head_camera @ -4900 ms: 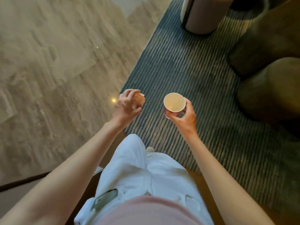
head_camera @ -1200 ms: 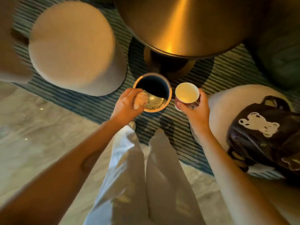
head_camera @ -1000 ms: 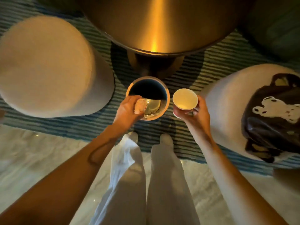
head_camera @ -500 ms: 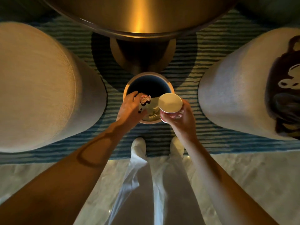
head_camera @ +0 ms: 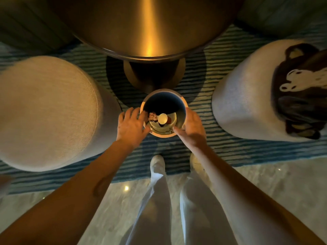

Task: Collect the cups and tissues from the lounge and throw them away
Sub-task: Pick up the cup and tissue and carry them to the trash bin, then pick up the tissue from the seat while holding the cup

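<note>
A small round waste bin (head_camera: pixel 183 110) stands on the striped rug just in front of my feet. Inside it a paper cup (head_camera: pixel 162 119) lies near the bottom, and a crumpled tissue (head_camera: pixel 153 117) sits just left of the cup. My left hand (head_camera: pixel 131 125) hovers over the bin's left rim with fingers spread and holds nothing. My right hand (head_camera: pixel 192 128) is at the bin's right rim, fingers relaxed, also empty.
A round brass table (head_camera: pixel 146 27) on a thick pedestal (head_camera: pixel 154 75) stands right behind the bin. A beige pouf (head_camera: pixel 47 110) is at the left. A second pouf (head_camera: pixel 244 99) at the right carries a dark bag with a bear print (head_camera: pixel 300 92). Marble floor (head_camera: pixel 283 183) lies behind my feet.
Both hands have let go: the tissue and the paper cup have dropped from my hands into the bin. My fingers have spread open above the rim.
</note>
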`<state>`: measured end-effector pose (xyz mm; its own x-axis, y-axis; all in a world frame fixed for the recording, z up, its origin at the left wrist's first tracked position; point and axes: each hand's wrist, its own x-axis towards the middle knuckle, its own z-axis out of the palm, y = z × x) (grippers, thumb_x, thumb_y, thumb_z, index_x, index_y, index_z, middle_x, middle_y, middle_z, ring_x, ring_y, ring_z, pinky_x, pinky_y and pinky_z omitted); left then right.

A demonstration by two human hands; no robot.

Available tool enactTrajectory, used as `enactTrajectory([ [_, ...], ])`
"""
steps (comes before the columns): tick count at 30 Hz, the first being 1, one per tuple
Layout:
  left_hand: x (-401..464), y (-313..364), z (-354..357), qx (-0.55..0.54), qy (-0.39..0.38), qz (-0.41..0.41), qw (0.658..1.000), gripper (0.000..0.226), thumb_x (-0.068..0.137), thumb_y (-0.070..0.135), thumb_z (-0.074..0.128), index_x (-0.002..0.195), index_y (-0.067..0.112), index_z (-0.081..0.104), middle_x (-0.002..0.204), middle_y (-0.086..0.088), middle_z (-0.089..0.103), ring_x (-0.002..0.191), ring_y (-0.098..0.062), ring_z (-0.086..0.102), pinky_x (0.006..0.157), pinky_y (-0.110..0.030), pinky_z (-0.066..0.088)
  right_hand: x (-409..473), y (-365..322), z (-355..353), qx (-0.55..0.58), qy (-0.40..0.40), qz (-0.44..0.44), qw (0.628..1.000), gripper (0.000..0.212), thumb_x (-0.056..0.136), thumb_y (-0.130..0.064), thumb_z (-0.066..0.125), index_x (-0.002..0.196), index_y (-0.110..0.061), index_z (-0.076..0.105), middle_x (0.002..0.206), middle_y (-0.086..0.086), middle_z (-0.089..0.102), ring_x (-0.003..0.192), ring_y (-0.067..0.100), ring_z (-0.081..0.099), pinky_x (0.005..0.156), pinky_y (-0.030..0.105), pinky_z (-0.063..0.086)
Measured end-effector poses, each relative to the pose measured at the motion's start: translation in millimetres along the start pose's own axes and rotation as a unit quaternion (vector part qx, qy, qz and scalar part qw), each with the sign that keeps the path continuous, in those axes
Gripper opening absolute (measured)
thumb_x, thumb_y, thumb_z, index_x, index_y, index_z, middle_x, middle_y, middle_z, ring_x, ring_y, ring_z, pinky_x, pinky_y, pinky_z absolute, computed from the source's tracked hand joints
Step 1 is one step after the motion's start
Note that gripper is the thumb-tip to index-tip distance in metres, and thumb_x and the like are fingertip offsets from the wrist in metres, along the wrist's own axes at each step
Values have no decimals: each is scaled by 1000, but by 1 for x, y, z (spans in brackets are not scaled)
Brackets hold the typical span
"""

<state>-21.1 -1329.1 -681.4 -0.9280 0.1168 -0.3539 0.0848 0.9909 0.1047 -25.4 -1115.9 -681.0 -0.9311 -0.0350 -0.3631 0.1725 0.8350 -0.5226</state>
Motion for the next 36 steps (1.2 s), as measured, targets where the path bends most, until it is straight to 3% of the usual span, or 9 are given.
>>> enactTrajectory([
  [3, -24, 27, -34, 5, 21, 16, 1000, 55, 92, 45, 47, 139, 15, 42, 144, -10, 42, 135, -30, 33, 107, -48, 27, -40, 5, -36, -64, 47, 1, 997, 70, 84, -44, 64, 141, -13, 36, 141, 11, 44, 130, 24, 40, 103, 36, 38],
  [8, -78, 85, -86, 8, 9, 79, 997, 52, 90, 41, 51, 135, 14, 46, 140, -9, 46, 131, -30, 38, 106, -47, 28, -127, 16, -95, -59, 76, 40, 995, 61, 91, -37, 59, 140, -5, 40, 143, 17, 44, 135, 30, 36, 110, 40, 32],
  [12, -129, 140, -114, 24, 29, 154, 987, 43, 92, 38, 48, 124, 11, 56, 126, -11, 58, 116, -31, 50, 99, -44, 35, -211, 34, -135, -46, 109, 58, 991, 49, 94, -27, 54, 136, -4, 47, 141, 18, 47, 136, 31, 37, 113, 41, 28],
  [17, -187, 232, -136, 42, 36, 245, 968, 44, 95, 39, 40, 128, 12, 51, 127, -9, 57, 117, -29, 50, 99, -43, 35, -314, 75, -175, -37, 171, 95, 980, 36, 92, -13, 53, 125, 0, 57, 129, 20, 56, 127, 34, 47, 108, 45, 36],
  [28, -300, 438, -130, 89, 39, 388, 917, 42, 93, 34, 47, 127, 11, 54, 129, -10, 56, 114, -31, 52, 94, -43, 41, -520, 204, -236, -16, 286, 238, 928, 38, 96, -23, 49, 132, -10, 52, 135, 10, 54, 130, 27, 44, 107, 41, 35],
  [36, -338, 579, -120, 121, 26, 489, 863, 44, 94, 34, 47, 129, 9, 53, 129, -11, 55, 112, -32, 53, 90, -42, 44, -583, 286, -277, 9, 323, 317, 892, 39, 97, -28, 47, 133, -15, 51, 139, 6, 51, 138, 27, 34, 113, 44, 30],
])
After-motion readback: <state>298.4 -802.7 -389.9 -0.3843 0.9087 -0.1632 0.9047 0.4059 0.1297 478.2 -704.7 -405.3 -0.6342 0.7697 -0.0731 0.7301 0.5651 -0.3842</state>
